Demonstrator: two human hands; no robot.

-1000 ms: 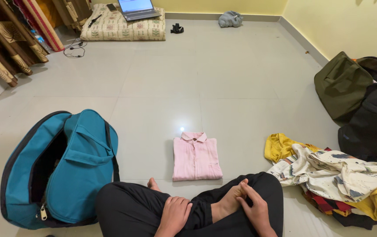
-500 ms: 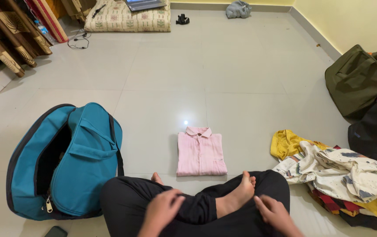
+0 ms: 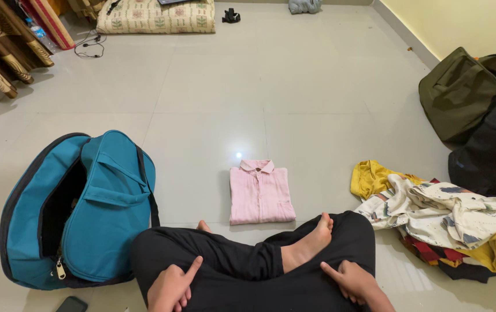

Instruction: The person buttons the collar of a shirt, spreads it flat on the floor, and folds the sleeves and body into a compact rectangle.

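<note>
you sit cross-legged on the floor [image 3: 317, 104]. your left hand [image 3: 170, 287] rests on your left thigh at 7 o'clock, loosely curled, thumb up, holding nothing. your right hand [image 3: 356, 282] lies on your right knee at 5 o'clock, fingers relaxed, also empty. one folded pink shirt [image 3: 259, 193] lies at 12 o'clock, just beyond your feet. one open teal bag [image 3: 103, 214] sits at 9 o'clock. one pile of loose clothes [image 3: 450, 222] lies at 3 o'clock, with two dark bags [image 3: 479, 115] beyond.
</note>
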